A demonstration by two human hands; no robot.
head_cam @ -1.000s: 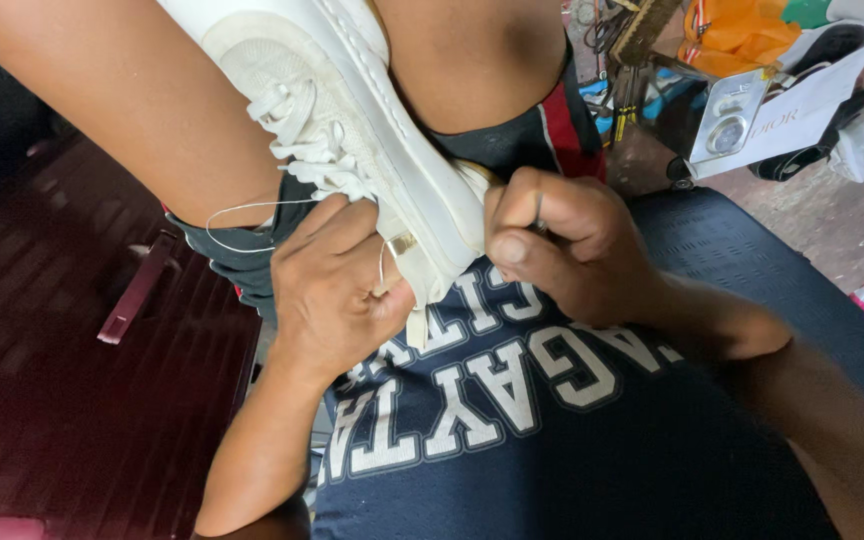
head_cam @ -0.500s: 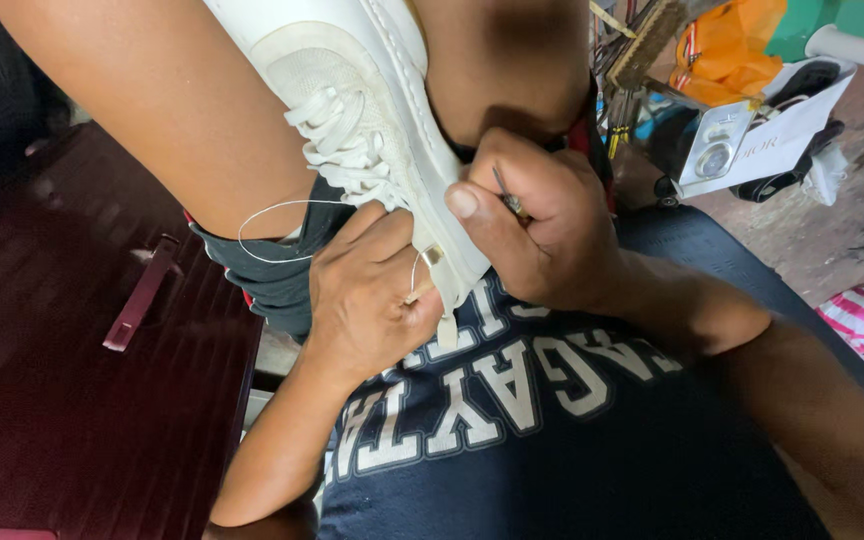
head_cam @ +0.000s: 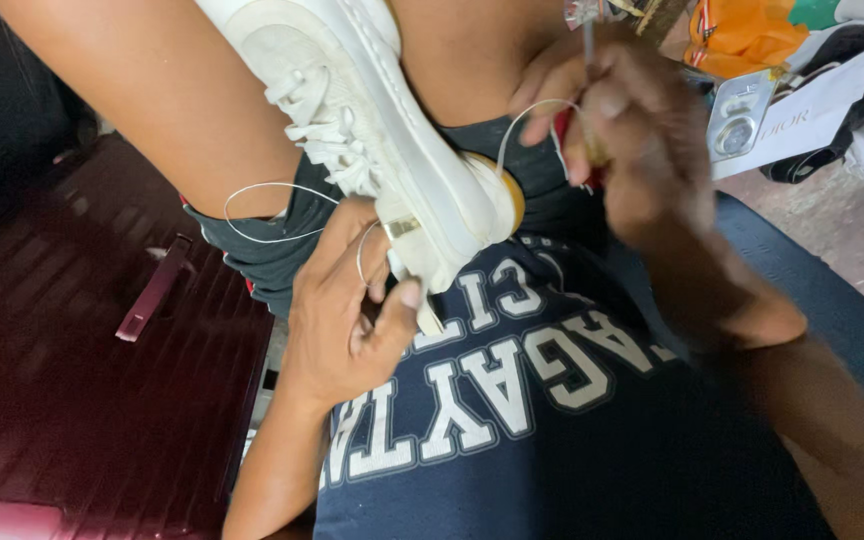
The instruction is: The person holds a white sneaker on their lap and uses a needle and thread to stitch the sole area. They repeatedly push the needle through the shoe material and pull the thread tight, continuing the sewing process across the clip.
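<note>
A white sneaker [head_cam: 372, 130] lies wedged between the person's bare thighs, sole edge up, its heel end resting over the lap against a navy lettered shirt [head_cam: 512, 400]. The left hand [head_cam: 347, 310] is closed on the shoe's heel end, thumb pressing the sole edge. A thin white thread [head_cam: 272, 210] loops out from the shoe beside that hand. The right hand [head_cam: 642, 140], blurred, is raised above the heel with fingers pinched on a slim tool and the thread's other run.
</note>
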